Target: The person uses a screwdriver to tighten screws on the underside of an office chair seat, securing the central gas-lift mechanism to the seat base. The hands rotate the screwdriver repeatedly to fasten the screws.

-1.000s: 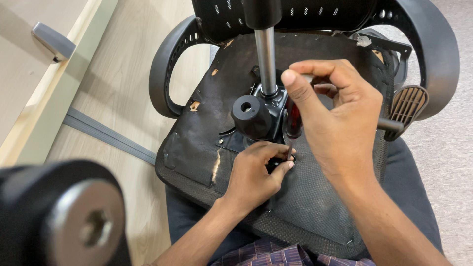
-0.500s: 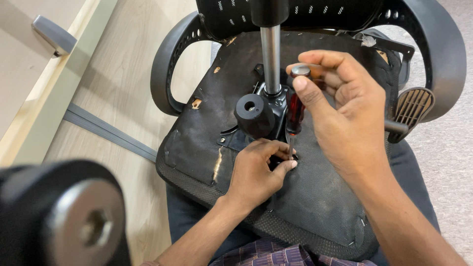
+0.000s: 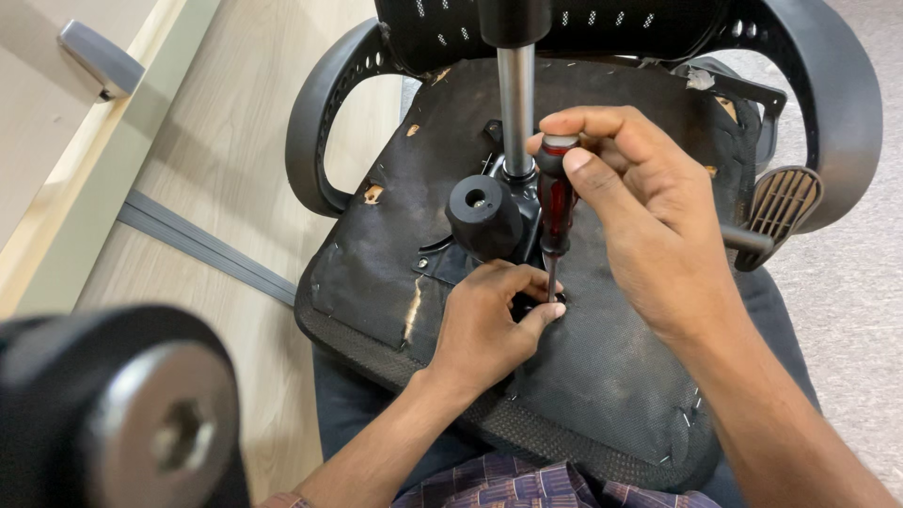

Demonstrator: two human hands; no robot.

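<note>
Black fabric, worn and torn in spots, covers the underside of the upturned office chair seat (image 3: 602, 395) that I have lying across my lap, and both my hands work at its middle. My right hand (image 3: 649, 226) is closed around the top of a screwdriver with a dark red and black handle (image 3: 555, 202), thumb and fingers pinching the grey cap end, the tool standing nearly upright with its thin metal shaft (image 3: 551, 280) pointing down into the seat. My left hand (image 3: 484, 329) sits just below and beside that shaft, fingers curled together, with thumb and fingertip pinched right at the tip where it meets the fabric; what they pinch is too small for me to tell. Just beyond my left hand stands a black round knob (image 3: 482, 216) on the chair's dark metal mechanism, and behind it the shiny steel gas-lift column (image 3: 516, 108) rises out of view, close to my right-hand fingers. A curved black plastic armrest (image 3: 324, 122) arcs to the left of my hands, another (image 3: 837, 103) to the right. Far to my left, blurred and close to the camera, is a black wheel with a grey metal hub (image 3: 141, 423), over pale wooden flooring (image 3: 226, 160).
</note>
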